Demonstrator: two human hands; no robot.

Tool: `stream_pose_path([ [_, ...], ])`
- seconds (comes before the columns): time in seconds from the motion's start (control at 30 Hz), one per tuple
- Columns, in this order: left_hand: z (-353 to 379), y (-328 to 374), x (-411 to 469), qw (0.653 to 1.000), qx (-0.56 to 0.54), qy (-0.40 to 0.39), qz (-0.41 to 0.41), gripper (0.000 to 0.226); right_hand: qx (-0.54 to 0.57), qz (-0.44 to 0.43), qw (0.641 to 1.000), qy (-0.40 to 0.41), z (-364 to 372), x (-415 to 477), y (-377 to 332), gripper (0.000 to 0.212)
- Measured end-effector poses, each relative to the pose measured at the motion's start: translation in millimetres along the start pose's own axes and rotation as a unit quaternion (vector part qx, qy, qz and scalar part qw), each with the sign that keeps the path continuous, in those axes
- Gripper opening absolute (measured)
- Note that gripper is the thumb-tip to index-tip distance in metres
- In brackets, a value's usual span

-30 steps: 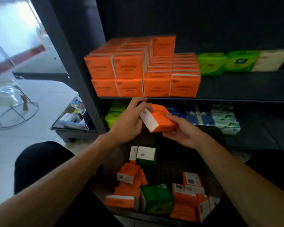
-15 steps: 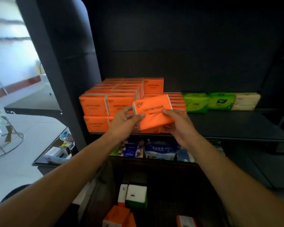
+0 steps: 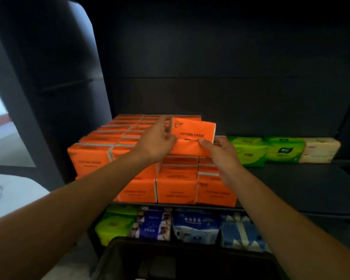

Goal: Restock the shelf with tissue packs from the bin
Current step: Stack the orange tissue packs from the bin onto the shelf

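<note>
An orange tissue pack (image 3: 193,136) marked "COTTON TISSUE" is held upright above the stacked orange packs (image 3: 176,182) on the dark shelf (image 3: 291,184). My left hand (image 3: 157,141) grips its left edge, fingers over the top corner. My right hand (image 3: 220,151) pinches its lower right edge with the thumb on the front face. The pack hovers over the lower right part of the stack, beside the taller left stack (image 3: 93,154). Only the black bin's rim (image 3: 170,242) shows at the bottom; its contents are out of sight.
Green packs (image 3: 249,150) and a cream pack (image 3: 319,150) line the shelf's back right, with bare shelf in front of them. The lower shelf holds lime-green (image 3: 113,223) and blue-white packs (image 3: 196,225). A dark upright post (image 3: 49,98) bounds the left side.
Both hands lifted the orange pack out of the bin, turned its printed face toward me and carried it up and back over the stack. My head tilted up, so the bin's contents left view.
</note>
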State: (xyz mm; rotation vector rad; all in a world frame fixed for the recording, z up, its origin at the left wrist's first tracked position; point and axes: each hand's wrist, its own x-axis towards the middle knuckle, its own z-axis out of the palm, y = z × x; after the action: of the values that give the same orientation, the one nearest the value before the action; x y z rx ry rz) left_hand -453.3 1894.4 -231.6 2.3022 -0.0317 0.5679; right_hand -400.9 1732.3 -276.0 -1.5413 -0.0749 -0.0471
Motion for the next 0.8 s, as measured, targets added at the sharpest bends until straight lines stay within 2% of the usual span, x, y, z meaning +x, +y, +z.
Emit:
stream_pose_path([
  [0.13,31,-9,25,0.977,0.208,0.039,-0.014,0.053,-0.018,0.004,0.997,0.076,22,54,13,0.028],
  [0.23,46,-5,34,0.919,0.385,-0.031,0.073,0.045,-0.046,-0.008,0.996,0.08,27,85,18,0.031],
  [0.3,51,0,45,0.892,0.435,-0.064,0.106,0.039,-0.058,-0.016,0.995,0.08,26,107,23,0.032],
  [0.43,61,5,56,0.873,0.464,-0.11,0.102,0.04,-0.118,-0.012,0.99,0.073,28,138,33,0.03],
  [0.57,75,-14,70,0.888,0.428,-0.166,0.01,0.051,-0.18,-0.021,0.983,0.037,36,155,42,0.031],
  [0.67,85,-24,73,0.896,0.414,-0.159,-0.001,0.059,-0.227,-0.036,0.973,0.031,40,158,47,0.032],
  [0.8,92,-34,80,0.912,0.371,-0.172,-0.02,0.064,-0.22,-0.043,0.974,0.042,40,160,50,0.033],
])
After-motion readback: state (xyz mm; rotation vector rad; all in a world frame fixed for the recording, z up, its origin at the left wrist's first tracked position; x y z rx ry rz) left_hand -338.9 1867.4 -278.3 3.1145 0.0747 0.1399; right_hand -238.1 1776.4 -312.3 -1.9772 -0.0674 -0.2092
